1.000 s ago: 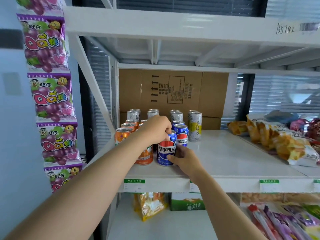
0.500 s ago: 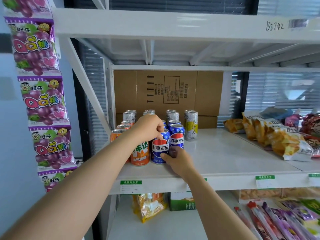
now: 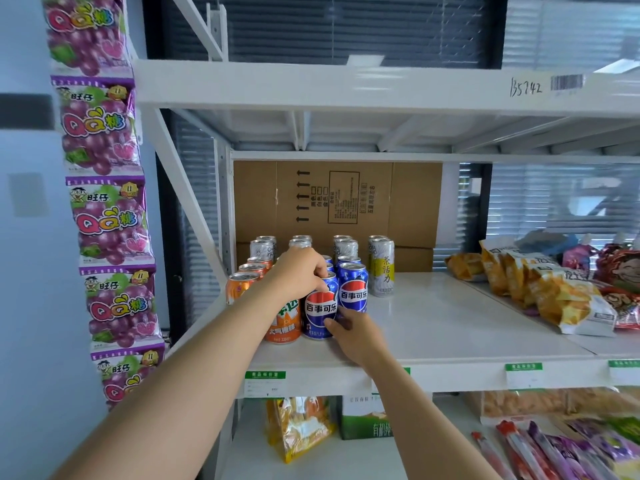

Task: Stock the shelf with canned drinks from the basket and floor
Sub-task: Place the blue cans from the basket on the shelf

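A blue Pepsi can [image 3: 320, 313] stands upright at the front of the white shelf [image 3: 450, 334]. My left hand [image 3: 301, 271] grips its top from above. My right hand [image 3: 353, 336] presses its lower right side with fingers and thumb. An orange soda can [image 3: 285, 322] stands touching it on the left, a second Pepsi can [image 3: 353, 287] just behind on the right. Further orange cans [image 3: 239, 284], silver cans [image 3: 261, 249] and a tall yellow-and-silver tea can [image 3: 381, 268] form rows behind. No basket or floor is in view.
A cardboard box [image 3: 339, 202] stands against the shelf's back. Snack bags [image 3: 554, 299] lie at the shelf's right end. Purple candy bags [image 3: 107, 220] hang in a strip on the left upright. The lower shelf holds a yellow bag [image 3: 298, 427] and more packets.
Both hands have stayed on the front Pepsi can, which has barely shifted. The camera has tilted and moved, so the shelf sits lower in view.
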Demonstrator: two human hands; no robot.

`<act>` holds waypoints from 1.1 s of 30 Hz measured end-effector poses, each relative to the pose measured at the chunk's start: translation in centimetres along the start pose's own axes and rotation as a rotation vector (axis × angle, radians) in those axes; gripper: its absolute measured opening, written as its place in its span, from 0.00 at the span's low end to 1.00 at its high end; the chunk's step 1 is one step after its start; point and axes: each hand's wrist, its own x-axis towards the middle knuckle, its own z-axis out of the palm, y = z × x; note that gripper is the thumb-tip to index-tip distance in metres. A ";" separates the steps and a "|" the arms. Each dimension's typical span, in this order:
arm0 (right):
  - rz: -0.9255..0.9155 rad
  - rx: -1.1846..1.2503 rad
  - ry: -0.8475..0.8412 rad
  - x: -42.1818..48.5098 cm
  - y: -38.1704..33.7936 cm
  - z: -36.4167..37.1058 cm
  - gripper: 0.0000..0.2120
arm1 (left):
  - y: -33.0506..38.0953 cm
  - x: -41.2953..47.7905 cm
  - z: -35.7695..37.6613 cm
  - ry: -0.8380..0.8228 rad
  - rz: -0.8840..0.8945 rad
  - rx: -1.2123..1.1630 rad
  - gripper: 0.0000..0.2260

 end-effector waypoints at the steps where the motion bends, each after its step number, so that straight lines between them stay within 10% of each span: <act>1: 0.001 -0.003 0.000 -0.1 -0.1 -0.1 0.17 | 0.0 -0.1 0.0 0.004 -0.003 -0.006 0.11; 13: 0.131 0.380 0.062 -0.4 -0.7 -0.6 0.17 | 0.2 -0.9 -0.1 0.035 -0.055 -0.066 0.08; 24: 0.236 0.702 0.271 -0.3 -2.0 -2.5 0.09 | 0.5 -5.9 0.8 0.734 -0.359 -0.424 0.06; 33: 0.135 0.724 0.213 -4.5 -8.6 -1.1 0.12 | -0.2 -14.7 -0.4 0.688 -0.635 -0.798 0.04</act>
